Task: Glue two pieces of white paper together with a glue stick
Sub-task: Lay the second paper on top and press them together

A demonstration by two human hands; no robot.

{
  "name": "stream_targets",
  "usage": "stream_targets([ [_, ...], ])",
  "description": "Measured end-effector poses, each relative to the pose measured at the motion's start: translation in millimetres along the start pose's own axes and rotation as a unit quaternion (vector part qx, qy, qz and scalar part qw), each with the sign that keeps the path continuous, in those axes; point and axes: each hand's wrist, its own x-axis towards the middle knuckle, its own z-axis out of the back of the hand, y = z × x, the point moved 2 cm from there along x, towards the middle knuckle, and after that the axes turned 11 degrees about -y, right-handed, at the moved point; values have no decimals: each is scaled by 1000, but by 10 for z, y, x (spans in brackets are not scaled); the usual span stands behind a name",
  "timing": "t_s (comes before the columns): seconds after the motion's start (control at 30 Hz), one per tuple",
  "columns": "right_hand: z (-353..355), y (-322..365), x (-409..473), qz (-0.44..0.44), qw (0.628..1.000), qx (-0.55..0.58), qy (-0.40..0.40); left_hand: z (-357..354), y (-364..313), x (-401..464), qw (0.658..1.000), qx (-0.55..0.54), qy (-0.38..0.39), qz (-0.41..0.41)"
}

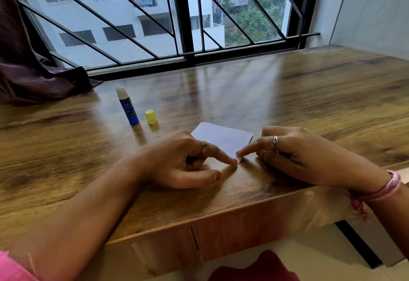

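A small white paper (221, 138) lies flat on the wooden table (309, 94), and I cannot tell one sheet from two. My left hand (183, 161) presses its straight index fingertip on the paper's near corner, the other fingers curled under. My right hand (294, 152) presses its index fingertip on the same corner from the right. A blue glue stick (128, 106) stands upright and uncapped to the far left of the paper, its white glue exposed. Its yellow cap (151, 117) sits on the table just right of it.
A dark maroon curtain (33, 68) drapes onto the table's far left. A barred window (188, 19) runs along the far edge. The table's near edge (221, 216) lies just below my wrists. A grey wall (371, 10) stands at right.
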Motion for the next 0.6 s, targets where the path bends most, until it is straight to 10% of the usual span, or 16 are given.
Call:
stream_targets([
  [0.6,1,-3,47,-46,998,-30,0,-40,17,-17,999,2,18,30],
])
